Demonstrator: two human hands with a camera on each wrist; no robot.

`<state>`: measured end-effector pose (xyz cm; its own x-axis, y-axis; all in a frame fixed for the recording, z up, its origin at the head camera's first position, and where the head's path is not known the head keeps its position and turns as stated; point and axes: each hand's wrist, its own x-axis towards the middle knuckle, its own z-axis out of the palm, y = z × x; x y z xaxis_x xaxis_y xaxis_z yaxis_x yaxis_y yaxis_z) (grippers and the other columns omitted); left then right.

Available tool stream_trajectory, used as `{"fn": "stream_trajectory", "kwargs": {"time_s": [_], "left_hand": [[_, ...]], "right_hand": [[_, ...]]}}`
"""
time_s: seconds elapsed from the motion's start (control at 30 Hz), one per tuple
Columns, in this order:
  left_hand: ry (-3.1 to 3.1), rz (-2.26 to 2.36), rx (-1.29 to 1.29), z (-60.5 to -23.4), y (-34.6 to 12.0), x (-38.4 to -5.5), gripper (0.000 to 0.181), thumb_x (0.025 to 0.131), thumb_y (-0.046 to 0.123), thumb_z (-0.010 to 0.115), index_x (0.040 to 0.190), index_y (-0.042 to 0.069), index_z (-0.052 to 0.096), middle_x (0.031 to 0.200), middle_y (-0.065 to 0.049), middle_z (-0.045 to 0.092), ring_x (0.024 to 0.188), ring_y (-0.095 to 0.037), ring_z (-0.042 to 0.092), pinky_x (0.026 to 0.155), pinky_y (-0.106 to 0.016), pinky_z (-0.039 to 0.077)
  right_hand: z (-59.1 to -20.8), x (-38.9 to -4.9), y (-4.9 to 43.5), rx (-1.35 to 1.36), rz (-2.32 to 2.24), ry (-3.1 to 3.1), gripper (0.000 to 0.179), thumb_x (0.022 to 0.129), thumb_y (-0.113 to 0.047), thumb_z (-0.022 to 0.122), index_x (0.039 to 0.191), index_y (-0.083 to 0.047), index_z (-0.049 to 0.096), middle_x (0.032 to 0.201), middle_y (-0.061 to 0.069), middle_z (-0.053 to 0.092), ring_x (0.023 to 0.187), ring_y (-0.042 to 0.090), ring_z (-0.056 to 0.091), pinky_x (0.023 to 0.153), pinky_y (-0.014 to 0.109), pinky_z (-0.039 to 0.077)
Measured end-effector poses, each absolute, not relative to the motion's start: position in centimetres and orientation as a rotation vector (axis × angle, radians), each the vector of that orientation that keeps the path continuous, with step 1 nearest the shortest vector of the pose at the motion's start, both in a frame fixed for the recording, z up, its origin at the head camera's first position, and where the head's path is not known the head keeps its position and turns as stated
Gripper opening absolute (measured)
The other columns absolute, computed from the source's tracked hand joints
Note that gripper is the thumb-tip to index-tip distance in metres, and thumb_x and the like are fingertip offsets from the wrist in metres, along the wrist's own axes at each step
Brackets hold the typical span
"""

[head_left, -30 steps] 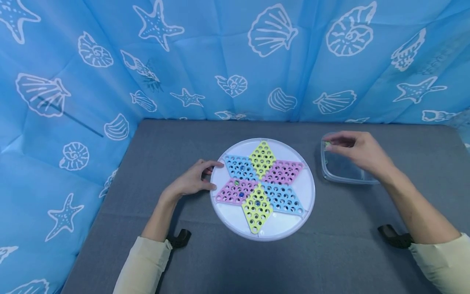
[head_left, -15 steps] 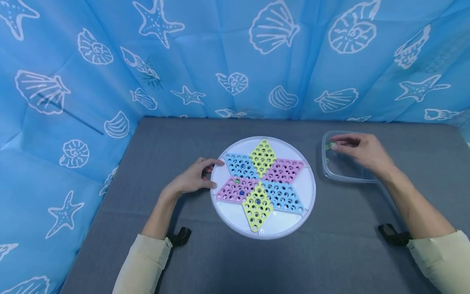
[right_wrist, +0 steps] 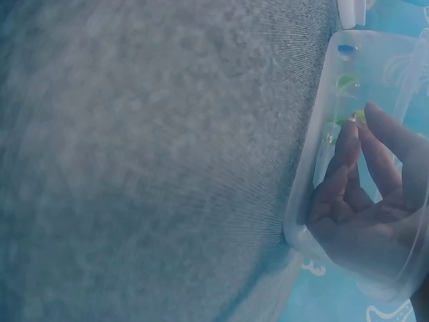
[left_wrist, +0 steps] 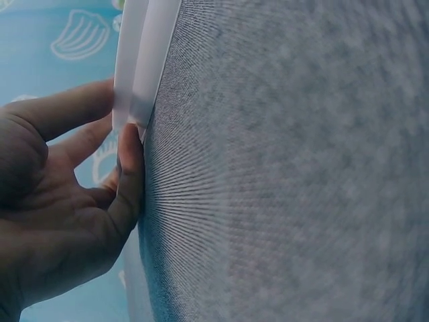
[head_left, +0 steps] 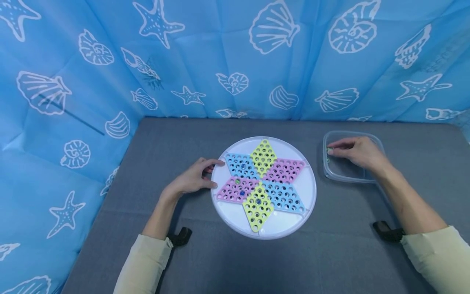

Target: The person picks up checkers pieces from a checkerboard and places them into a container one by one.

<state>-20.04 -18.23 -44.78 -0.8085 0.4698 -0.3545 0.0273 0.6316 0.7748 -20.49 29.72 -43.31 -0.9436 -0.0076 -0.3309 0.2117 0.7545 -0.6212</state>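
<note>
A round white Chinese checkers board (head_left: 289, 219) lies mid-table, with a star of pink, blue and yellow holed points. My left hand (head_left: 191, 178) holds its left rim, thumb and fingers spread along the edge; the left wrist view has the fingertips against the board's white side wall (left_wrist: 137, 67). A green marble (head_left: 237, 181) and a few blue marbles (head_left: 242, 193) sit in the left and front holes. Over at the right, my right hand (head_left: 361, 153) reaches into a clear plastic box (head_left: 346, 179) and pinches a small yellow-green marble (right_wrist: 360, 117) between thumb and fingertips.
More marbles rest in the box, including a green marble (right_wrist: 347, 83) and a blue marble (right_wrist: 346, 49). Grey cloth (head_left: 176, 141) covers the table. Behind and to the left hangs a blue curtain (head_left: 205, 53) with white shell drawings.
My right hand has shifted slightly within the box, its fingertips dropping a little toward the near side with a marble between them. The left hand and the board stay put.
</note>
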Motion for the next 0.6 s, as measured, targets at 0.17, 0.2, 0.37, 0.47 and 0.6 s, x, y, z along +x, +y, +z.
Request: {"fn": "stream_trajectory", "kwargs": {"time_s": [0.17, 0.2, 0.37, 0.47, 0.6], "left_hand": [[2.321, 1.086, 0.391, -44.46, -18.11, -20.04, 0.068, 0.083, 0.005, 0.076, 0.144, 0.021, 0.051, 0.121, -0.014, 0.04, 0.109, -0.028, 0.045, 0.087, -0.038, 0.044], [2.323, 1.082, 0.393, -44.41, -18.1, -20.03, 0.068, 0.083, 0.006, 0.076, 0.144, 0.021, 0.051, 0.121, -0.014, 0.04, 0.109, -0.028, 0.045, 0.086, -0.038, 0.044], [2.341, 1.06, 0.394, -44.4, -18.02, -19.95, 0.069, 0.083, 0.006, 0.077, 0.145, 0.021, 0.051, 0.122, -0.013, 0.04, 0.109, -0.028, 0.046, 0.086, -0.038, 0.045], [2.353, 1.051, 0.398, -44.48, -17.98, -19.88, 0.069, 0.083, 0.005, 0.077, 0.144, 0.02, 0.051, 0.121, -0.014, 0.041, 0.108, -0.028, 0.047, 0.086, -0.038, 0.046], [2.356, 1.052, 0.405, -44.46, -17.9, -19.81, 0.069, 0.082, 0.005, 0.078, 0.144, 0.019, 0.051, 0.12, -0.014, 0.042, 0.107, -0.028, 0.047, 0.084, -0.038, 0.046]], "right_hand": [[-43.3, -20.56, 29.75, 0.181, -0.968, 2.633, 0.061, 0.089, -0.05, 0.069, 0.132, -0.006, 0.062, 0.129, 0.025, 0.056, 0.107, 0.035, 0.05, 0.079, 0.043, 0.038], [-43.31, -20.59, 29.71, 0.18, -0.951, 2.638, 0.061, 0.089, -0.05, 0.069, 0.131, -0.006, 0.063, 0.13, 0.026, 0.056, 0.107, 0.036, 0.051, 0.08, 0.044, 0.039], [-43.35, -20.75, 29.46, 0.159, -0.875, 2.653, 0.058, 0.089, -0.048, 0.07, 0.129, -0.006, 0.065, 0.136, 0.028, 0.054, 0.119, 0.044, 0.05, 0.092, 0.055, 0.04], [-43.39, -20.75, 29.31, 0.16, -0.871, 2.66, 0.057, 0.088, -0.047, 0.071, 0.127, -0.006, 0.067, 0.136, 0.027, 0.054, 0.122, 0.044, 0.049, 0.094, 0.055, 0.039], [-43.59, -20.61, 29.35, 0.165, -0.893, 2.673, 0.054, 0.087, -0.045, 0.074, 0.124, -0.006, 0.069, 0.129, 0.025, 0.06, 0.111, 0.039, 0.056, 0.083, 0.045, 0.044]]}}
